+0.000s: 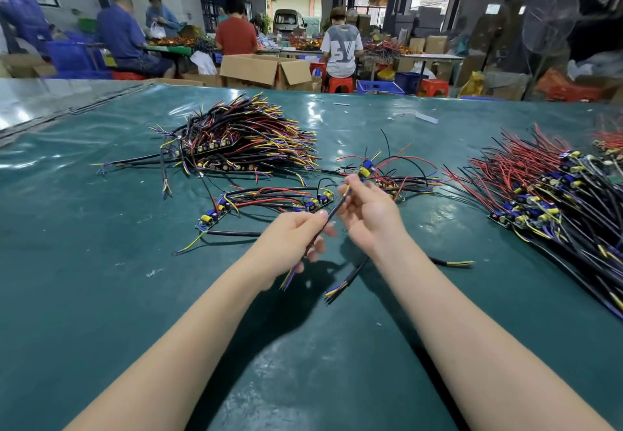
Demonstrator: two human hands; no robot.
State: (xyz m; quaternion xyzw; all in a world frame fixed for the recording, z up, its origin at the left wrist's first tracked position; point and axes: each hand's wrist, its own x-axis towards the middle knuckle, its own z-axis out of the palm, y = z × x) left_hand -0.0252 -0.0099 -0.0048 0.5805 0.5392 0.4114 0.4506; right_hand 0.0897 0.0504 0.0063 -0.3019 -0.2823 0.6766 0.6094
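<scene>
Green desk (101, 296): wire-harness pile (242, 137) far left, second pile (546, 194) right. Above desk: black cable (328, 220), gripped low in left hand (290, 242), pinched near upper end in right hand (367, 215).

Bare left hand (294, 240) and right hand (368, 216), slim bare forearms (188, 336), plain fingernails.

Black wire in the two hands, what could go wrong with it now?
The black cable is stretched between the left hand and the right hand. A hard tug might strain it where it seems to meet the small board. That board sits close to a tangle of loose wires, so lifting it could snag and drag them. The coloured ends poking out below the left hand might bend or fray.
</scene>
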